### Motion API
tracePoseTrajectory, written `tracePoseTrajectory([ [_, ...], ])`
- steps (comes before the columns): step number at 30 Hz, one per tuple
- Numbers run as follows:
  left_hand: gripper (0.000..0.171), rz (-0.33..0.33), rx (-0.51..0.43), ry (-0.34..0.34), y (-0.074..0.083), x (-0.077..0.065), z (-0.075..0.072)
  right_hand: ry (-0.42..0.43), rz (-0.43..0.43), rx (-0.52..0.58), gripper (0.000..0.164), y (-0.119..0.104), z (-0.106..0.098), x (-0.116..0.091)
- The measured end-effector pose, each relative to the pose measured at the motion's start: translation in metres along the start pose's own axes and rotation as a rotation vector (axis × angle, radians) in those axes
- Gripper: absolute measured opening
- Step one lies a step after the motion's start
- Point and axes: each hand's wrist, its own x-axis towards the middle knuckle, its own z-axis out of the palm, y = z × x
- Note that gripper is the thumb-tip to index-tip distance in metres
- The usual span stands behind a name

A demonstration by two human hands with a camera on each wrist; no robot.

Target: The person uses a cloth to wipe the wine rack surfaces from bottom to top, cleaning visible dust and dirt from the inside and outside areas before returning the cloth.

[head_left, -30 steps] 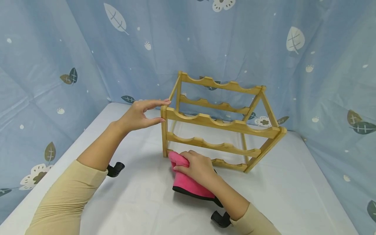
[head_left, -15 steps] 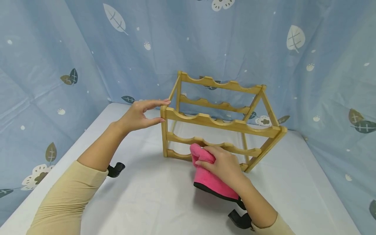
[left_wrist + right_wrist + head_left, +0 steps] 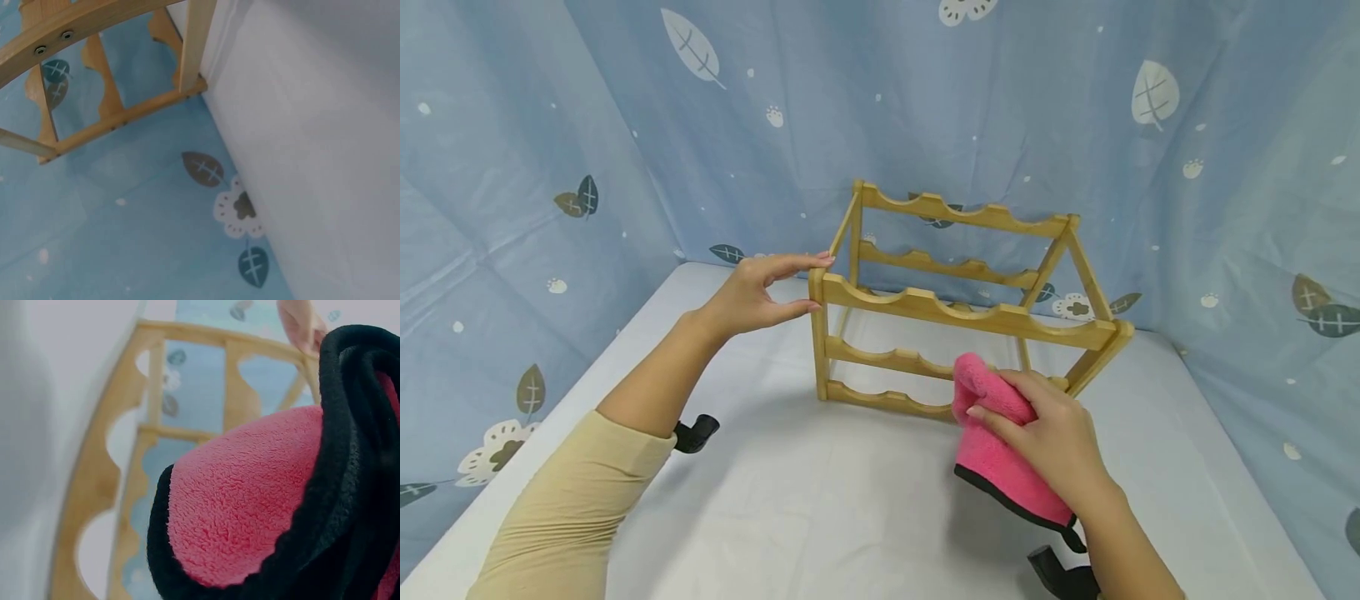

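A wooden wine rack [image 3: 925,308] with scalloped rails stands on the white surface. My left hand [image 3: 752,292] holds its upper front left corner, fingers over the top and thumb lower at the post. My right hand [image 3: 1060,442] grips a folded pink cloth [image 3: 1000,442] with black edging. The cloth overlaps the right part of the rack's lower front rails in the head view. In the right wrist view the fuzzy cloth [image 3: 237,500] hides part of the rack. The left wrist view shows the rack's end frame [image 3: 125,119], but the left hand is out of sight there.
A blue curtain [image 3: 760,150] with leaf and flower prints hangs behind and at both sides. The white-covered table [image 3: 790,517] extends in front of the rack. Black wrist-camera mounts show below the left wrist [image 3: 696,433] and beside the right wrist [image 3: 1063,575].
My right hand has moved rightward along the rack's lower front with the pink cloth, uncovering the left part of the bottom rail. The left hand stays at the corner.
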Motion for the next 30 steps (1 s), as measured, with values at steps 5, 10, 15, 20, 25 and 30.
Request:
tracePoseTrajectory([
  [5, 0.056, 0.004, 0.005, 0.008, 0.0, 0.0, 0.0, 0.08, 0.057, 0.007, 0.048, 0.005, -0.022, -0.004],
  [10, 0.057, 0.003, -0.001, 0.006, -0.001, 0.0, 0.001, 0.139, 0.166, 0.033, 0.048, 0.01, -0.041, -0.009],
  [15, 0.057, 0.004, -0.002, 0.002, -0.001, -0.001, 0.0, 0.184, 0.347, 0.023, 0.053, 0.017, -0.057, -0.014],
  [20, 0.056, -0.002, 0.005, 0.003, -0.001, -0.001, 0.001, 0.249, 0.515, -0.002, 0.055, 0.027, -0.07, -0.018],
  [25, 0.057, -0.005, 0.009, 0.006, -0.001, -0.001, 0.001, 0.365, 0.446, 0.002, 0.054, 0.039, -0.076, -0.018],
  [30, 0.056, -0.004, 0.008, 0.004, -0.001, -0.001, 0.001, 0.379, 0.404, -0.037, 0.054, 0.051, -0.079, -0.017],
])
